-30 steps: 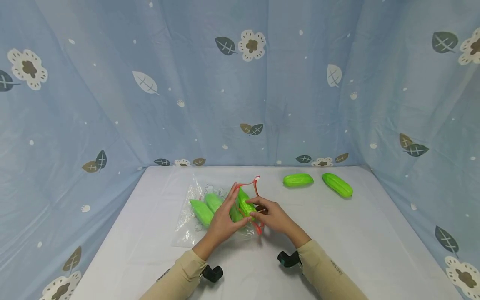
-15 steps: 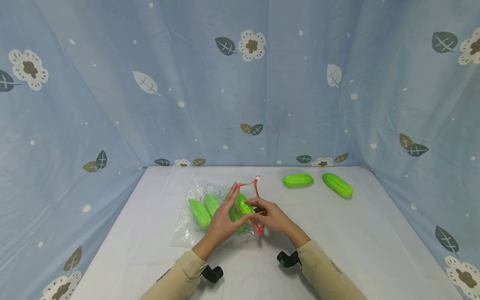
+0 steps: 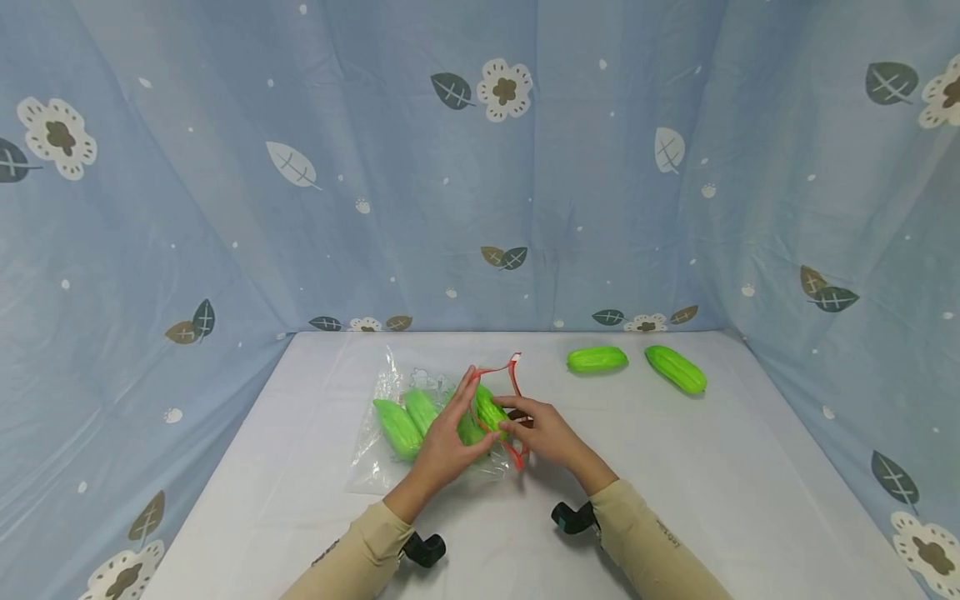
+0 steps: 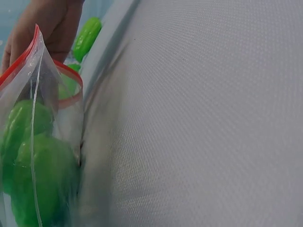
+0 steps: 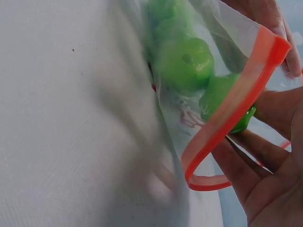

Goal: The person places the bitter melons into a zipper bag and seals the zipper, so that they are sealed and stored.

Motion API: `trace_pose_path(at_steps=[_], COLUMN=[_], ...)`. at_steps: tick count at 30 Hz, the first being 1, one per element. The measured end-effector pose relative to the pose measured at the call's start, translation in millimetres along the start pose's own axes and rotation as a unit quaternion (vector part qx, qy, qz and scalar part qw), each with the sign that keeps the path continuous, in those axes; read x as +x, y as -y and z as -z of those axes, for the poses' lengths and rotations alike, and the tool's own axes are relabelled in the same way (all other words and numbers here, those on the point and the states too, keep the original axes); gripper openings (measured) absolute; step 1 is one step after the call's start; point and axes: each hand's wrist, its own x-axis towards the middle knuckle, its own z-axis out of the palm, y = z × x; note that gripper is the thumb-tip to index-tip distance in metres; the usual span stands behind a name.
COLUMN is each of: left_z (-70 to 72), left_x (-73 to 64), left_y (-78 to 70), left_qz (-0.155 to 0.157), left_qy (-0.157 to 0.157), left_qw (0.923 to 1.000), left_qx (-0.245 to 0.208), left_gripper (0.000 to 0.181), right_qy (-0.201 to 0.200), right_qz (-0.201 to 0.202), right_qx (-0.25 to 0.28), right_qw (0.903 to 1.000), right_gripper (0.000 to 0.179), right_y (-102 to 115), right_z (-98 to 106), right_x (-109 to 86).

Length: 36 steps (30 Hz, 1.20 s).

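Your right hand [image 3: 543,429] has thumb and fingers pinching the end of one green gourd [image 3: 489,411], at ten o'clock from it, in the red-edged mouth of the clear bag [image 3: 363,468]. Your left hand [image 3: 447,439], at nine o'clock from the right: thumb and fingers apart, straight, touching the bag by its mouth. Bagged gourds [image 3: 398,428] lie at nine to ten o'clock from your left. White table [image 3: 660,467]: stubby gourd [image 3: 597,360] at one o'clock from your right, longer gourd [image 3: 676,369] at two, apart.
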Motion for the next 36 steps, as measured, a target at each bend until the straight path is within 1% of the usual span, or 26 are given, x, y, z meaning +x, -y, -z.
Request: trace_pose_path(at_steps=[7, 15, 20, 25, 32, 36], left_z=[-0.2, -0.5, -0.6, -1.4, -2.7, -3.3], left_x=[-0.5, -1.9, -2.9, -3.6, -4.4, -5.0], left_y=[0.1, 0.2, 0.1, 1.7, 2.8, 3.3], left_qz=[0.001, 0.005, 0.01, 0.014, 0.013, 0.015], left_qy=[0.002, 0.003, 0.003, 0.007, 0.006, 0.004], left_qw=[0.9999, 0.9999, 0.9999, 0.9999, 0.9999, 0.9999], left_qx=[0.012, 0.015, 0.007, -0.001, -0.003, -0.002], left_gripper=[0.093, 0.094, 0.094, 0.093, 0.093, 0.092], right_qy=[-0.022, -0.041, -0.047, -0.052, -0.055, -0.052], right_qz=[-0.001, -0.002, 0.002, 0.007, -0.013, -0.014], right_qx=[-0.039, -0.063, -0.088, -0.095, -0.102, -0.098], right_qw=[0.999, 0.9972, 0.995, 0.9941, 0.9932, 0.9937], right_gripper=[0.036, 0.03, 0.027, 0.027, 0.027, 0.027], right_y=[1.8, 5.6, 5.8, 4.8, 3.5, 2.8], right_z=[-1.5, -2.5, -4.4, -5.0, -3.2, -1.7], right_x=[-0.2, -1.5, -2.3, -3.5, -5.0, -7.2])
